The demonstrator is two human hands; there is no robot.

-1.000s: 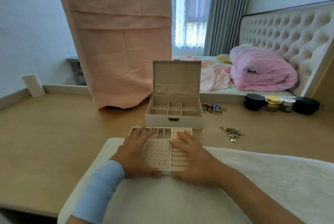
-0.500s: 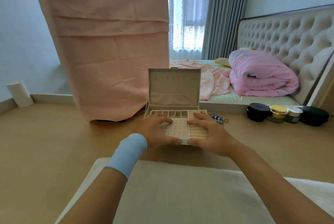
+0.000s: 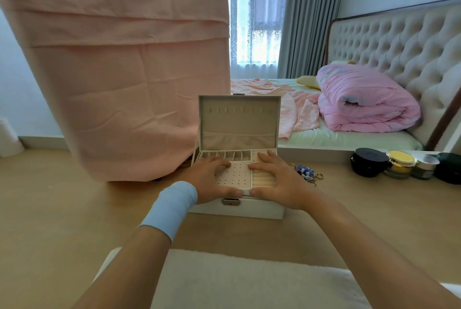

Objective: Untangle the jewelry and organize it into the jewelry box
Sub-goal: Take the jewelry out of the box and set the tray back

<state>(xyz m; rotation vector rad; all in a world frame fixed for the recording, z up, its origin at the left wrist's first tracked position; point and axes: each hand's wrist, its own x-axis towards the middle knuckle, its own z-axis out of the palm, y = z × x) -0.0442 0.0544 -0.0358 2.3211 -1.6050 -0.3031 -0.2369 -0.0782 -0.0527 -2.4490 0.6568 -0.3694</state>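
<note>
Tray at box rim | my left hand, right hand clasp it | jewelry just right of box | lid upright behind

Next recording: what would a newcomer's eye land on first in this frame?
Dead centre, the left hand and right hand hold a cream compartment tray atop the open white jewelry box. A large pink cloth hangs behind at left. A tangled heap of blue-beaded jewelry lies just right of the box.
</note>
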